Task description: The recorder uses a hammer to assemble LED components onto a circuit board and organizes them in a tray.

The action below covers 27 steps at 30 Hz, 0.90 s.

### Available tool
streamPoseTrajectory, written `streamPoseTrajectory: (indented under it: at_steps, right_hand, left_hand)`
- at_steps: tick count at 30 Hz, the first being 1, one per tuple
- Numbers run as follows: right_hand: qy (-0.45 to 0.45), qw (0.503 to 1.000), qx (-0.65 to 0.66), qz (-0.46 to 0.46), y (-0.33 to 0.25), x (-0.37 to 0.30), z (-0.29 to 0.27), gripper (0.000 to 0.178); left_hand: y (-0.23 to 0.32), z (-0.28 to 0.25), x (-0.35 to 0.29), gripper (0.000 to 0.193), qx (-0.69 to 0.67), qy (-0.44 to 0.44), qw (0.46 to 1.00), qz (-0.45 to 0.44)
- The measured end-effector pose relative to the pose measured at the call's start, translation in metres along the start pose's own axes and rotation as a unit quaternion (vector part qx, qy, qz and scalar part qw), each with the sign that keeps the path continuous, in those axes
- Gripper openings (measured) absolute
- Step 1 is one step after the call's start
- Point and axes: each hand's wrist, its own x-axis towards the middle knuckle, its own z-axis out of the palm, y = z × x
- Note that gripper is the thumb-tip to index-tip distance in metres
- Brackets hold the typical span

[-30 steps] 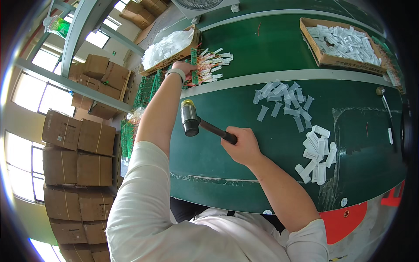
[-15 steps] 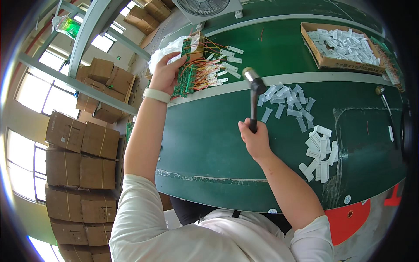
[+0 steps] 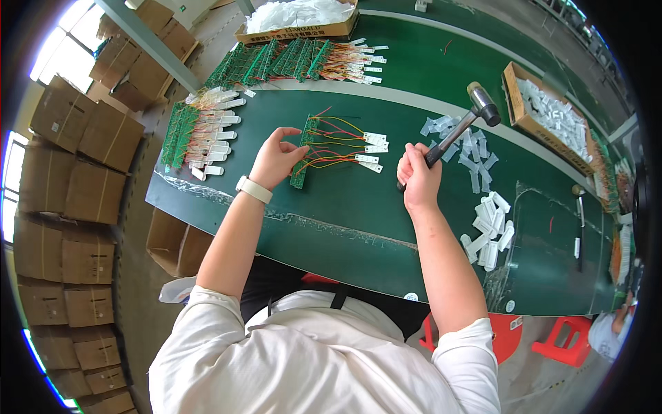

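My left hand (image 3: 274,162) pinches the edge of a green circuit board strip (image 3: 299,174) lying on the green table. Red and yellow wires run from the strip to several small white plates (image 3: 373,143) on its right. In my right hand (image 3: 420,181) is a hammer (image 3: 452,136), gripped by its dark handle, its two-ended head raised to the upper right above the table. Translucent plastic pieces (image 3: 476,160) lie scattered below the hammer head. Closer to me rests a heap of white plastic casings (image 3: 490,228).
More wired circuit boards (image 3: 276,61) stand in rows at the back left, with another group (image 3: 181,134) at the left edge. Cardboard trays of white parts (image 3: 514,93) sit far right and at the back. A second hammer (image 3: 580,221) lies right. A red stool (image 3: 562,341) stands beyond the table.
My left hand has come back from the rows of boards and now has one wired strip on the near table. My right hand still holds the hammer. The view has shifted.
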Motion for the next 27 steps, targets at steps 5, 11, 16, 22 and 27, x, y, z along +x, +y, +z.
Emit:
streamPoseTrajectory:
  at_steps: [5, 11, 16, 22, 27]
  right_hand:
    - [0.048, 0.998, -0.047, 0.011, -0.006, -0.014, -0.006, 0.035]
    - [0.046, 0.980, -0.191, 0.001, -0.017, -0.004, 0.006, 0.028]
    - [0.074, 0.949, -0.306, -0.011, -0.116, -0.053, -0.031, 0.025]
    - [0.316, 0.772, -0.551, -0.013, -0.168, -0.167, -0.135, 0.029]
    - [0.460, 0.562, -0.686, 0.044, -0.169, -0.214, -0.179, 0.026]
  left_hand:
    - [-0.009, 0.039, -0.001, 0.033, 0.092, 0.141, 0.977, 0.131]
    - [-0.046, 0.030, 0.004, 0.012, 0.091, 0.190, 0.951, 0.225]
    - [-0.063, 0.027, 0.025, 0.010, -0.006, 0.126, 0.963, 0.238]
    - [-0.057, 0.033, 0.022, 0.012, 0.051, 0.117, 0.965, 0.229]
    - [-0.038, 0.039, 0.009, 0.011, 0.096, 0.117, 0.953, 0.264]
